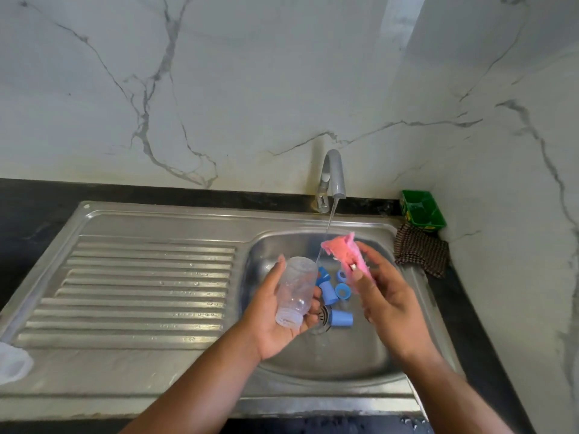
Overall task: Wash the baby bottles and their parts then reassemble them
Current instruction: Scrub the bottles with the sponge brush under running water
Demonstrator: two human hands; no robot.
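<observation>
Over the sink basin, grips clear bottle in left hand, neck toward camera, pinches pink sponge in right hand beside the tap stream, leaves blue parts loose round the drain below; risks wet bottle slipping, small parts lodging in drain

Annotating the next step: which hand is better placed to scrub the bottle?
Right, likely. The right hand grips the pink sponge just beside the clear bottle; the left hand is full, holding that bottle over the sink.
</observation>
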